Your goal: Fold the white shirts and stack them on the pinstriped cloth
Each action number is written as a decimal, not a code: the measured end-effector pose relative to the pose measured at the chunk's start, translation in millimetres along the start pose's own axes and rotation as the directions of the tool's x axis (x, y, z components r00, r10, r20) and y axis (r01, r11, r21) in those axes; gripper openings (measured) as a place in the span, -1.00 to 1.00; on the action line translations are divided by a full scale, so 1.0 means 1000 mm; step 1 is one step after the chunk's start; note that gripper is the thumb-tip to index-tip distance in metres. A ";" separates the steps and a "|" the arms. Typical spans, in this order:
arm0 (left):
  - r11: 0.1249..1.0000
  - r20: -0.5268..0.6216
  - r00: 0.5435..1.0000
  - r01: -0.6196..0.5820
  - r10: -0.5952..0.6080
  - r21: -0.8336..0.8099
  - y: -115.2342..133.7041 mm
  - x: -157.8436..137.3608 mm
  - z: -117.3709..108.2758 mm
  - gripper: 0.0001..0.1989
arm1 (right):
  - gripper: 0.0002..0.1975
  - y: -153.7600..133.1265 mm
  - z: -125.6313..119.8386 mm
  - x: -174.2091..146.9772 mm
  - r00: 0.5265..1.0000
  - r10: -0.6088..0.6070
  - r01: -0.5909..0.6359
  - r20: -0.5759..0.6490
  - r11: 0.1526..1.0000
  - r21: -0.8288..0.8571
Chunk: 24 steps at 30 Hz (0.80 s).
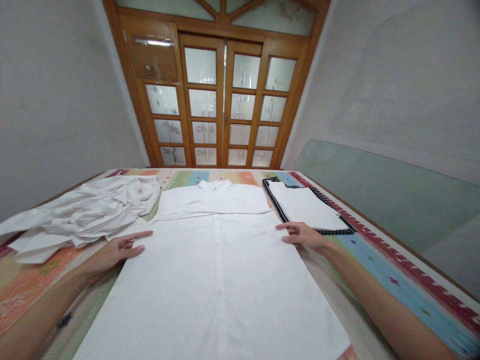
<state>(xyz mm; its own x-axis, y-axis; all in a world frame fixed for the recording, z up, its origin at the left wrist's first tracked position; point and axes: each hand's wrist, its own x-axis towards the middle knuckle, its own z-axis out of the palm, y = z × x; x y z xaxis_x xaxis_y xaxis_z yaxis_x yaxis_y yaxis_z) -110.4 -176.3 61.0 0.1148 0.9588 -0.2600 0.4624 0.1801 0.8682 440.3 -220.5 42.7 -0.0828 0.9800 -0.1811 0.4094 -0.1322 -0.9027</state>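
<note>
A white button-up shirt [187, 280] lies front up, its button strip down the middle and its lower part running toward me. Across its upper part is a crosswise fold, with the collar [215, 185] beyond it. At the shirt's left edge, my left hand [118, 251] rests with thumb and forefinger apart, fingertips on the cloth. My right hand [302, 235] touches the opposite edge just below the fold, its thumb and forefinger also apart and the other fingers partly curled. Neither hand visibly grips the fabric.
Crumpled white cloth [97, 207] lies at the left. On the right is a flat folded white piece [307, 207] over black-and-white striped fabric. Everything rests on a colourful patterned cover [360, 250]. Beyond it stand wooden glass-paned doors [221, 100]; a pale green board [375, 175] lines the right wall.
</note>
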 end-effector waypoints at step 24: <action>0.892 -0.264 0.900 -0.230 0.348 0.390 -0.007 0.006 -0.008 -0.30 | -0.62 -0.002 0.000 -0.011 0.830 -0.496 0.365 -0.253 0.828 -0.425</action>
<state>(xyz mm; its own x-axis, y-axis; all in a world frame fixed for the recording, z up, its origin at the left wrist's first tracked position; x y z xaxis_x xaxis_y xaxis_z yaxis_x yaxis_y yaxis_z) -119.8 -169.7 56.7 0.0321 0.9833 0.1792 0.7289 -0.1457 0.6689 440.3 -230.8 46.3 -0.0422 0.9171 0.3964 0.6951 0.3120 -0.6477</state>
